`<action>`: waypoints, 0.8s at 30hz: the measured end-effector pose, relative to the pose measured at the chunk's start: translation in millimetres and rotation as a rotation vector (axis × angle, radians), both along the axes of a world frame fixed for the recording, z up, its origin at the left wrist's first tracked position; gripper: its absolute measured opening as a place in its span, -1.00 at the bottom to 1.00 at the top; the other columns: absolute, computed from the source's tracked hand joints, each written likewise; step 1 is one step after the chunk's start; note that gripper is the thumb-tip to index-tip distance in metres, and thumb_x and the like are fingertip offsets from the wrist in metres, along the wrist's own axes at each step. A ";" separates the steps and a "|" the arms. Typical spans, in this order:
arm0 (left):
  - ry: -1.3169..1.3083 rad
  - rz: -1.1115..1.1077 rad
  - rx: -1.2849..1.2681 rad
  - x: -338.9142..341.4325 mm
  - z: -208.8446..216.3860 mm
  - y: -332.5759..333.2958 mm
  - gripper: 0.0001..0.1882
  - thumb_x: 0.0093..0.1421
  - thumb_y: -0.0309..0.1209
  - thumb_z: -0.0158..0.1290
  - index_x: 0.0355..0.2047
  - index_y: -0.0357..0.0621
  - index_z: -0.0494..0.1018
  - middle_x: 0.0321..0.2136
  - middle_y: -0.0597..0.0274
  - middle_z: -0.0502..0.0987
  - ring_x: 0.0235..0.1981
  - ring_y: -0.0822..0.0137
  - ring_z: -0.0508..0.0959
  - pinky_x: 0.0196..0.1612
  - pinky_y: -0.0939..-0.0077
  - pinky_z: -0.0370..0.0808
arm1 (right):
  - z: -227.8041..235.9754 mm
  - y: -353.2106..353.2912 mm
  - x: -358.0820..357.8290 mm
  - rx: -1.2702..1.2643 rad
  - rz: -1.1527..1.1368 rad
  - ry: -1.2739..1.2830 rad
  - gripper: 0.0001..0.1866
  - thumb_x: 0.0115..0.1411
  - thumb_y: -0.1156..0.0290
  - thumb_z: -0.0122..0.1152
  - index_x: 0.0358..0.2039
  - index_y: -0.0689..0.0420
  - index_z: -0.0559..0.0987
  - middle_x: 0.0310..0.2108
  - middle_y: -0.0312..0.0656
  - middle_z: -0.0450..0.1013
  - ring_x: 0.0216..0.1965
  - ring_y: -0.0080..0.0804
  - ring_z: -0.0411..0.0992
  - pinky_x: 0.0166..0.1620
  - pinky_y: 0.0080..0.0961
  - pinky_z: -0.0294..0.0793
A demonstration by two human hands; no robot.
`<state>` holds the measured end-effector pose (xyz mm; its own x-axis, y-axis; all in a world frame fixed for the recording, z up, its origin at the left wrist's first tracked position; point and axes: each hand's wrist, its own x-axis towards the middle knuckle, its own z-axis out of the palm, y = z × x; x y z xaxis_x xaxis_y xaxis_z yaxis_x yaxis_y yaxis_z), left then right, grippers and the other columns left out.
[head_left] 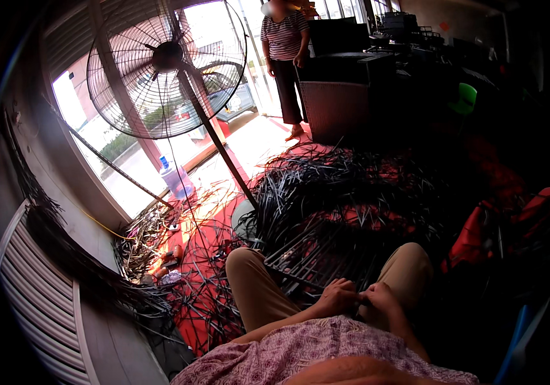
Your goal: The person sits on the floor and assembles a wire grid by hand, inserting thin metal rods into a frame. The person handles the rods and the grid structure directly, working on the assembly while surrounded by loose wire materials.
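Observation:
Close together between my knees are my left hand point(339, 296) and my right hand point(379, 300). The fingers of both are closed and almost meet. Whatever they pinch is too dark and small to make out. Just beyond them, between my legs, lies a row of dark flat strips point(310, 256), roughly side by side. It runs into a large heap of loose black strips point(300, 186) on the red floor. Shadow hides much of the area below my right hand.
A big standing fan point(167, 58) rises ahead on the left, its pole point(223, 151) slanting to a round base. Beside the window sits a water jug point(177, 179). More strips point(95, 269) hang along the left wall. A person point(284, 48) stands by a dark box-shaped unit point(334, 109).

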<state>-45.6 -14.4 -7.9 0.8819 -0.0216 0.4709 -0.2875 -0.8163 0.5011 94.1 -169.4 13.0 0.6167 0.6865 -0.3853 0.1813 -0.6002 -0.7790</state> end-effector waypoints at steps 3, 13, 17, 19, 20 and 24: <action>0.008 0.002 0.023 -1.1 4.1 0.2 -0.72 -0.05 -0.45 0.20 -0.28 0.14 0.69 -0.39 0.33 0.45 -0.24 0.23 0.47 -0.13 0.35 0.35 | -8.1 -0.7 3.4 0.024 0.019 0.006 -0.71 0.03 0.29 0.44 -0.40 0.29 0.68 -0.45 -0.14 0.62 -0.40 -0.46 0.56 -0.27 -0.46 0.54; 0.002 0.039 -0.047 -1.0 2.0 -0.9 -0.79 -0.01 -0.44 0.20 -0.33 0.11 0.69 -0.37 0.32 0.49 -0.22 0.23 0.50 -0.11 0.33 0.38 | -15.1 -3.4 1.7 0.111 0.011 -0.020 -0.72 0.02 0.29 0.42 -0.42 0.30 0.67 -0.46 -0.10 0.62 -0.41 -0.41 0.58 -0.28 -0.44 0.56; -0.035 0.041 -0.062 0.6 9.1 -5.3 -0.83 0.01 -0.43 0.20 -0.35 0.09 0.69 -0.39 0.32 0.49 -0.25 0.24 0.51 -0.14 0.34 0.39 | -17.0 -5.6 -1.1 0.111 -0.028 -0.085 -0.69 -0.02 0.27 0.44 -0.43 0.30 0.67 -0.46 -0.04 0.61 -0.41 -0.36 0.59 -0.27 -0.41 0.57; -0.025 0.042 -0.035 -1.2 10.7 -5.1 -0.83 0.02 -0.43 0.20 -0.35 0.07 0.69 -0.39 0.32 0.49 -0.26 0.24 0.50 -0.15 0.34 0.38 | -3.9 -4.7 -4.9 0.084 -0.025 -0.098 -0.69 -0.03 0.26 0.45 -0.43 0.29 0.67 -0.47 -0.04 0.61 -0.42 -0.34 0.59 -0.28 -0.39 0.57; -0.021 0.043 -0.021 -1.8 10.5 -5.0 -0.84 0.02 -0.43 0.20 -0.35 0.07 0.69 -0.39 0.32 0.49 -0.26 0.23 0.50 -0.15 0.34 0.38 | 0.3 -4.5 -6.1 0.071 -0.023 -0.105 -0.68 -0.04 0.25 0.45 -0.44 0.29 0.67 -0.47 -0.03 0.61 -0.42 -0.33 0.59 -0.28 -0.39 0.57; -0.036 0.022 -0.032 0.2 6.8 -4.4 -0.82 0.03 -0.43 0.20 -0.32 0.05 0.68 -0.38 0.31 0.48 -0.25 0.23 0.49 -0.16 0.35 0.38 | -12.3 -5.9 -5.4 0.120 -0.048 -0.120 -0.68 -0.04 0.24 0.46 -0.46 0.27 0.67 -0.48 -0.03 0.60 -0.42 -0.29 0.59 -0.28 -0.37 0.57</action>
<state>-45.4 -18.8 -1.0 0.8646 0.0131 0.5022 -0.2881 -0.8060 0.5170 88.7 -175.3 0.7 0.6863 0.6920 -0.2240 0.2507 -0.5141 -0.8203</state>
